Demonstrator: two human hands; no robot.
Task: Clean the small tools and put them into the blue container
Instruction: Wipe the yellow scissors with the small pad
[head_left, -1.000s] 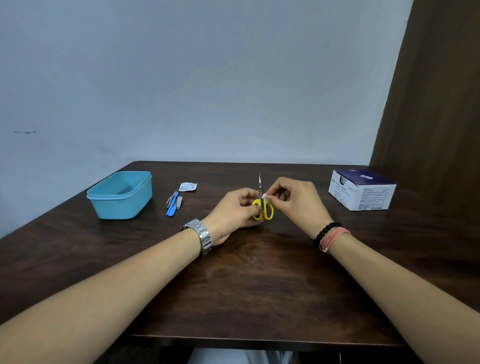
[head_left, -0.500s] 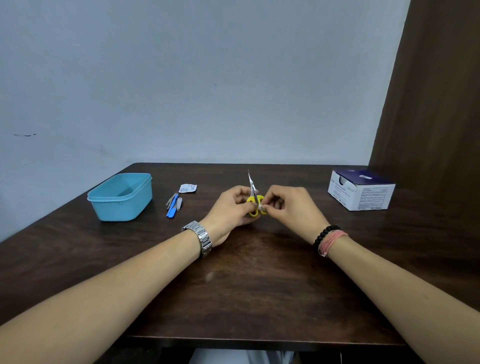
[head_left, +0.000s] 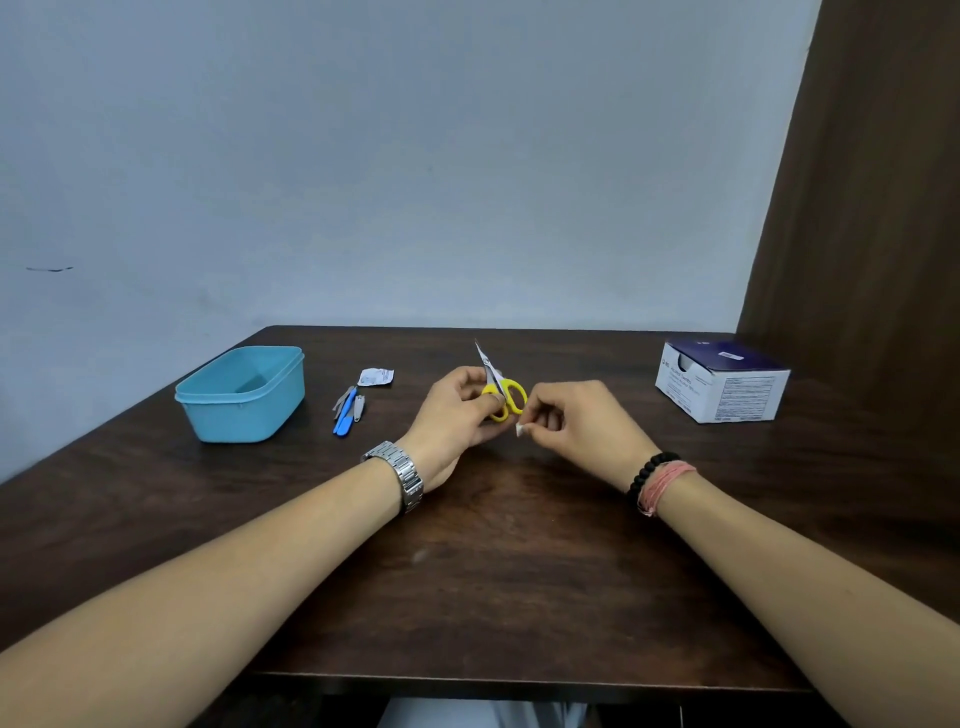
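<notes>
The left hand (head_left: 457, 415) grips the small yellow-handled scissors (head_left: 500, 387) by the finger loops, steel blades closed and pointing up and away, which keeps the sharp tip clear of both hands and the metal exposed for wiping. The right hand (head_left: 576, 421) pinches a small white wipe (head_left: 520, 429) between thumb and fingertips, just beside the loops and low. Half a second ago that wipe was pressed against the scissors near the pivot; now it has slid down and off the handles, so one wiping stroke looks finished. The open light-blue plastic container (head_left: 241, 393) waits well to the left on the dark wooden worktop (head_left: 493, 571), seemingly empty. Between it and the hands lie the blue-handled tool and small metal clippers (head_left: 347, 409), unmoved, beside a torn white sachet (head_left: 376, 376). The white-and-navy cardboard box (head_left: 722, 387) sits far right.
</notes>
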